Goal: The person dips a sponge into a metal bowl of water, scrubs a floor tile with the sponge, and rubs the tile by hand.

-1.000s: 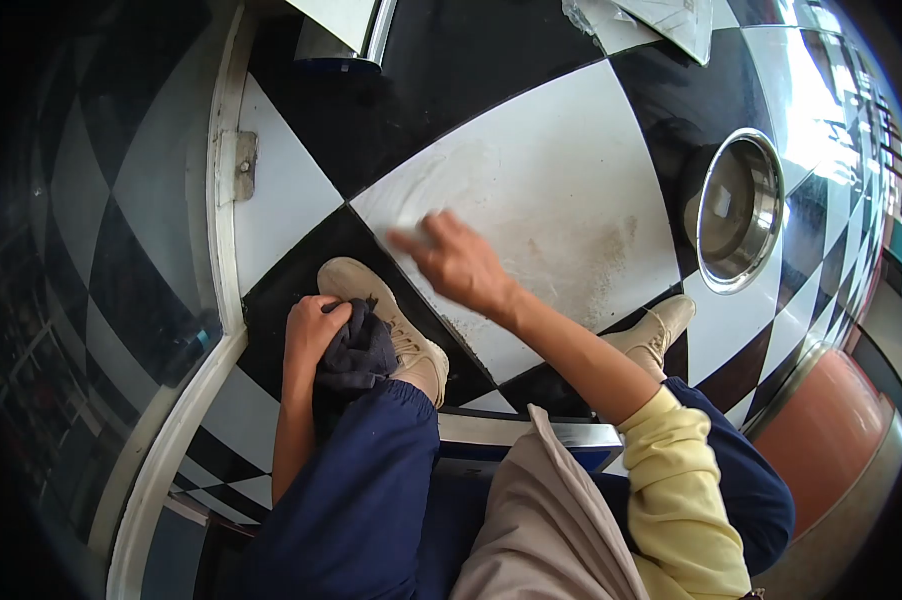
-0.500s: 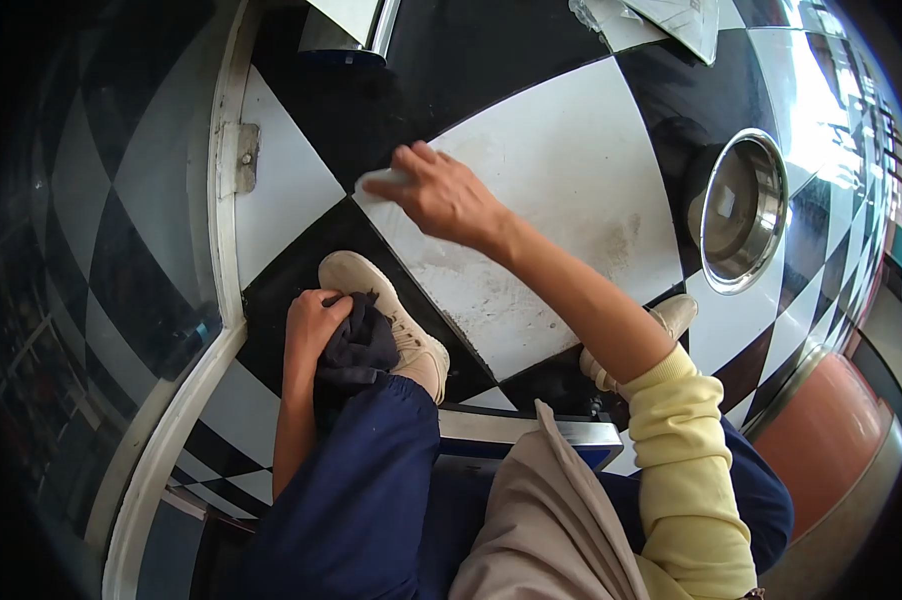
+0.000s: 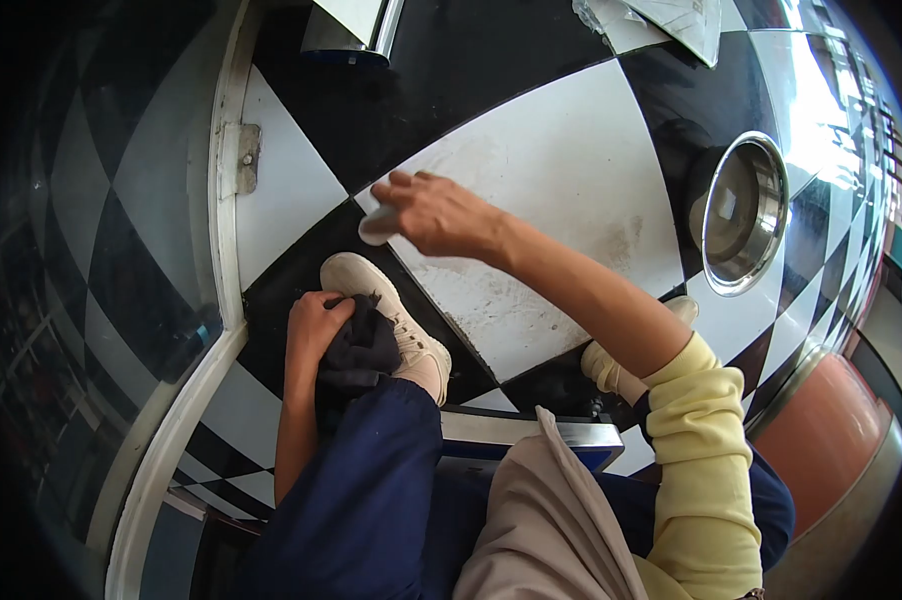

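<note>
My right hand (image 3: 426,212) is closed on a pale, rounded pad (image 3: 378,226) at the left corner of a large white floor tile (image 3: 541,190). Brown smudges mark the tile's lower right part. Beside my left shoe (image 3: 356,275), my left hand (image 3: 316,325) grips a dark cloth (image 3: 361,345), which hangs against the shoe.
A metal bowl (image 3: 746,213) with liquid stands on the right. At the left is a glass panel with a white frame (image 3: 228,220). A metal-edged object (image 3: 351,35) and a plastic-wrapped sheet (image 3: 676,25) lie at the top; an orange stool (image 3: 821,430) is at the lower right.
My right hand has swept up and back down at the tile's left corner, ending slightly left of where it was. My right foot has shifted left. My left hand has stayed on the cloth.
</note>
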The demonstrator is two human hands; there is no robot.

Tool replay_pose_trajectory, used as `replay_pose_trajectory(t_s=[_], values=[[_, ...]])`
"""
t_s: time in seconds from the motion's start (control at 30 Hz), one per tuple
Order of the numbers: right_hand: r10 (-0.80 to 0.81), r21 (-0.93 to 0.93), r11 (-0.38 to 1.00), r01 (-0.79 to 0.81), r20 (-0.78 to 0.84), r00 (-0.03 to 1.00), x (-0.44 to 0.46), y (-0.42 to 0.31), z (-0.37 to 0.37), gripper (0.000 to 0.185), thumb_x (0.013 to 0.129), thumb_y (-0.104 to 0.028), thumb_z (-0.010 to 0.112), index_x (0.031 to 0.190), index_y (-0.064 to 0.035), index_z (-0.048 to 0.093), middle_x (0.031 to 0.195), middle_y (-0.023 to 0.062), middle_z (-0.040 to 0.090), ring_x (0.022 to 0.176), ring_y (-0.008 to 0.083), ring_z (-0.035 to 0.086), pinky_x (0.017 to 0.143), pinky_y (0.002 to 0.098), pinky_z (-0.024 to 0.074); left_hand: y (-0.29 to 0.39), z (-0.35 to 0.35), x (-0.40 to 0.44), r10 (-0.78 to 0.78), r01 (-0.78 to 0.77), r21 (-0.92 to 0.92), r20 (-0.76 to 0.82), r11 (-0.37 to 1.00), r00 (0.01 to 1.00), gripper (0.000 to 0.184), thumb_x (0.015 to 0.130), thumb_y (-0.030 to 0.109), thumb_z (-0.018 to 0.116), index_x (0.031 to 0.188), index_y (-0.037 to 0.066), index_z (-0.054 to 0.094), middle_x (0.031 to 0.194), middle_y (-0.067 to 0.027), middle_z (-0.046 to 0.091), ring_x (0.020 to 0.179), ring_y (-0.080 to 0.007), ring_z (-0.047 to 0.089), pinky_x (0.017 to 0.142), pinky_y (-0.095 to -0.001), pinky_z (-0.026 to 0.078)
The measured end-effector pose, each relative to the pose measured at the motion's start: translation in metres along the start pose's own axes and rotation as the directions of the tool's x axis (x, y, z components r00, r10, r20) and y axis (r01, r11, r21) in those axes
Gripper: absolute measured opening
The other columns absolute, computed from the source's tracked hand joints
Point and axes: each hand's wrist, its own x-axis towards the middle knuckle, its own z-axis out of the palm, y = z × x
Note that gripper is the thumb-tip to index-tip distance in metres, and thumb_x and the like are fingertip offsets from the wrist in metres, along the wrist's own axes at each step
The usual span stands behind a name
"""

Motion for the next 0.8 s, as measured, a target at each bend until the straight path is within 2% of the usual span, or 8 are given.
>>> replay_pose_trajectory(t_s=[0.17, 0.3, 0.37, 0.43, 0.5, 0.57, 0.63, 0.8], values=[[0.390, -0.007, 0.916, -0.401, -0.216, 0.895, -0.024, -0.024, -0.007, 0.045, 0.079, -0.002, 0.057, 0.122, -0.0133, 0.065, 0.101, 0.0121, 0.054, 0.094, 0.0277, 0.057, 0.078, 0.0376, 0.0522, -0.002, 0.001, 0.002, 0.027, -0.027, -0.014, 0.002, 1.000, 1.000, 0.036, 0.075, 0.033, 0.064, 0.088, 0.000, 0.073, 0.080, -0.0262, 0.066, 0.080, -0.0410, 0.067, 0.072, -0.0412, 0.052], [0.089, -0.022, 0.995, -0.092, -0.116, 0.989, -0.068, -0.055, 0.022, 0.048, 0.079, -0.004, 0.063, 0.126, -0.0180, 0.065, 0.096, 0.0098, 0.055, 0.087, 0.0259, 0.057, 0.073, 0.0345, 0.0527, 0.002, 0.000, 0.001, 0.011, -0.011, -0.005, 0.010, 1.000, 1.000, 0.035, 0.076, 0.032, 0.064, 0.087, 0.000, 0.073, 0.079, -0.0258, 0.065, 0.078, -0.0415, 0.066, 0.070, -0.0419, 0.052], [0.285, -0.057, 0.952, -0.301, -0.190, 0.939, -0.066, -0.033, 0.008, 0.052, 0.077, -0.002, 0.065, 0.126, -0.0183, 0.064, 0.098, 0.0120, 0.056, 0.091, 0.0277, 0.058, 0.076, 0.0359, 0.0530, 0.001, 0.000, -0.001, 0.007, -0.007, -0.005, -0.005, 1.000, 1.000, 0.034, 0.076, 0.032, 0.064, 0.086, 0.000, 0.072, 0.079, -0.0257, 0.065, 0.077, -0.0415, 0.066, 0.069, -0.0420, 0.052], [0.497, 0.053, 0.848, -0.527, -0.421, 0.759, -0.054, -0.022, -0.013, 0.056, 0.074, -0.001, 0.068, 0.127, -0.0169, 0.063, 0.095, 0.0152, 0.057, 0.093, 0.0306, 0.057, 0.077, 0.0388, 0.0520, 0.001, 0.001, -0.002, 0.036, -0.037, -0.011, -0.032, 0.999, 0.999, 0.034, 0.076, 0.031, 0.064, 0.086, -0.001, 0.072, 0.078, -0.0257, 0.065, 0.076, -0.0415, 0.066, 0.068, -0.0421, 0.051], [0.491, 0.040, 0.847, -0.531, -0.444, 0.749, -0.051, -0.030, -0.004, 0.054, 0.073, -0.001, 0.063, 0.126, -0.0157, 0.064, 0.095, 0.0151, 0.053, 0.087, 0.0313, 0.055, 0.074, 0.0401, 0.0511, 0.003, 0.000, -0.002, 0.034, -0.034, -0.016, -0.021, 0.999, 0.999, 0.034, 0.076, 0.031, 0.064, 0.085, -0.001, 0.072, 0.077, -0.0260, 0.064, 0.076, -0.0416, 0.066, 0.067, -0.0419, 0.051], [0.290, 0.021, 0.956, -0.293, -0.213, 0.933, -0.069, -0.045, 0.028, 0.054, 0.076, -0.002, 0.060, 0.127, -0.0178, 0.063, 0.096, 0.0144, 0.053, 0.089, 0.0307, 0.055, 0.075, 0.0391, 0.0508, 0.006, -0.001, 0.000, 0.027, -0.027, -0.015, -0.006, 1.000, 1.000, 0.034, 0.076, 0.031, 0.064, 0.085, -0.001, 0.071, 0.077, -0.0264, 0.064, 0.075, -0.0416, 0.066, 0.066, -0.0418, 0.051], [0.162, -0.003, 0.987, -0.164, -0.137, 0.977, -0.077, -0.054, 0.022, 0.055, 0.074, -0.001, 0.066, 0.127, -0.0185, 0.064, 0.095, 0.0137, 0.055, 0.091, 0.0306, 0.057, 0.078, 0.0378, 0.0523, 0.007, -0.003, -0.001, 0.003, -0.003, -0.006, 0.015, 1.000, 1.000, 0.034, 0.076, 0.031, 0.064, 0.085, -0.002, 0.071, 0.077, -0.0267, 0.063, 0.075, -0.0413, 0.066, 0.066, -0.0419, 0.050], [0.556, 0.097, 0.807, -0.583, -0.461, 0.692, -0.054, -0.025, -0.009, 0.059, 0.073, -0.002, 0.070, 0.129, -0.0194, 0.062, 0.100, 0.0155, 0.055, 0.092, 0.0321, 0.056, 0.077, 0.0393, 0.0515, 0.006, -0.003, -0.001, -0.010, 0.011, -0.032, 0.025, 0.999, 1.000, 0.035, 0.076, 0.031, 0.064, 0.086, -0.002, 0.071, 0.077, -0.0264, 0.063, 0.075, -0.0406, 0.067, 0.067, -0.0409, 0.051]])
